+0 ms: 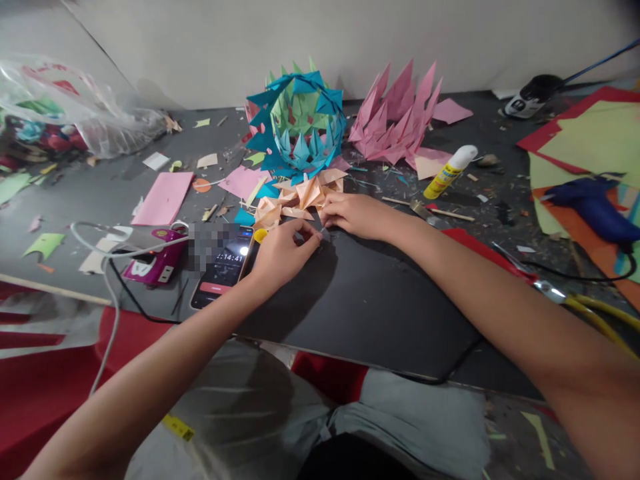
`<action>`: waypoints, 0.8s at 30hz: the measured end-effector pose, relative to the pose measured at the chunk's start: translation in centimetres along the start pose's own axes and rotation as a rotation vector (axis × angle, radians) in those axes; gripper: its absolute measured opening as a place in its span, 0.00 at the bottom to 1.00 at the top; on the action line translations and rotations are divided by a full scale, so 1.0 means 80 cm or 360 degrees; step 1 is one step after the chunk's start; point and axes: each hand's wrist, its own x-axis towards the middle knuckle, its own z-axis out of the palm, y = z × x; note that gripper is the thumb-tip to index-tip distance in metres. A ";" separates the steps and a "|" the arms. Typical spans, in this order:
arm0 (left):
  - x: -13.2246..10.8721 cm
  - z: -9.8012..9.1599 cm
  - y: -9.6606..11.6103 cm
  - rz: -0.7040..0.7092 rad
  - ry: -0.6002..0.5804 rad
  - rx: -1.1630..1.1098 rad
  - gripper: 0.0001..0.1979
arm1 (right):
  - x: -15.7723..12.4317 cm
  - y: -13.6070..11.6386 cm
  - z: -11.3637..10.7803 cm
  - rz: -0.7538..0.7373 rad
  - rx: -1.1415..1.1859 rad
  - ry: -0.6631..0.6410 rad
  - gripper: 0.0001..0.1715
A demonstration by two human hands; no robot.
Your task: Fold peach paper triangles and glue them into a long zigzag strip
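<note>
My left hand (286, 252) is closed in a pinch low over the dark table, thumb and forefinger together. A tiny pale bit shows at its fingertips, too small to name. Close beside it, my right hand (354, 215) has its fingers curled and pressed together at the edge of a heap of peach folded paper pieces (309, 193). What its fingers hold, if anything, is hidden. Just behind the heap stands a blue ring of folded paper (261, 139) on its edge. A pink folded-paper crown (395, 123) sits to its right.
A phone (225, 267) with a running timer and a purple power strip (157, 257) lie left. Right are a glue stick (450, 172), a blue glue gun (595, 203), coloured sheets (595, 143) and yellow-handled pliers (595, 313). Paper scraps and a plastic bag (95, 113) lie about.
</note>
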 end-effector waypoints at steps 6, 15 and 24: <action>-0.002 -0.002 0.004 0.0037 0.0003 0.0171 0.09 | 0.004 -0.006 -0.004 0.0004 -0.0046 -0.0031 0.09; 0.028 0.012 0.016 -0.0053 -0.0037 0.0574 0.12 | -0.001 -0.007 -0.004 0.0048 0.0019 -0.0003 0.09; 0.031 0.013 0.016 -0.0068 -0.0031 0.0432 0.07 | -0.017 0.004 -0.017 0.0210 0.0000 0.0150 0.09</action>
